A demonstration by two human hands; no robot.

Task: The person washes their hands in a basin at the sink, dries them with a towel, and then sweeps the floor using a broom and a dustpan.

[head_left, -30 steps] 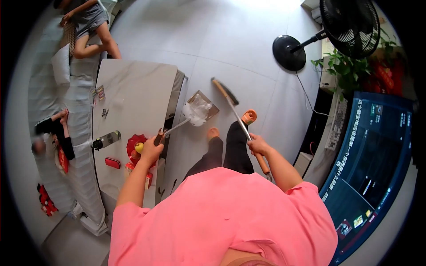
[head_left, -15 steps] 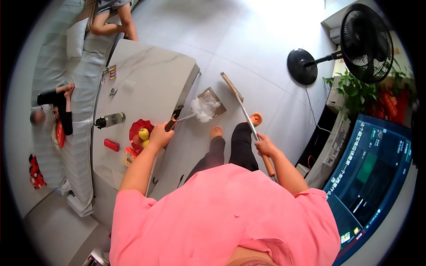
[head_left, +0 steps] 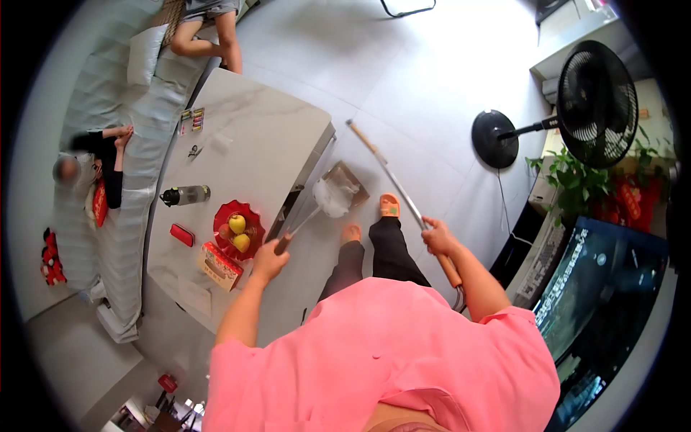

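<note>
My left hand is wrapped round the brown grip of a long-handled dustpan. Its pan hangs low over or rests on the floor beside the table; I cannot tell which. A crumpled whitish, see-through plastic bag lies in or over the pan. In my right hand is the metal shaft of a broom, above its brown grip. The narrow broom head points forward, up and right of the dustpan, apart from it. Orange slippers are on my feet.
At left stands a marble-topped table with a red fruit plate, a snack box, a bottle and a red case. Two people sit on the sofa. At right are a standing fan, plants and a television.
The view has shifted, showing more of the table. My left hand has drawn back with the dustpan handle. The broom head has swung slightly left, and my right foot has shifted left.
</note>
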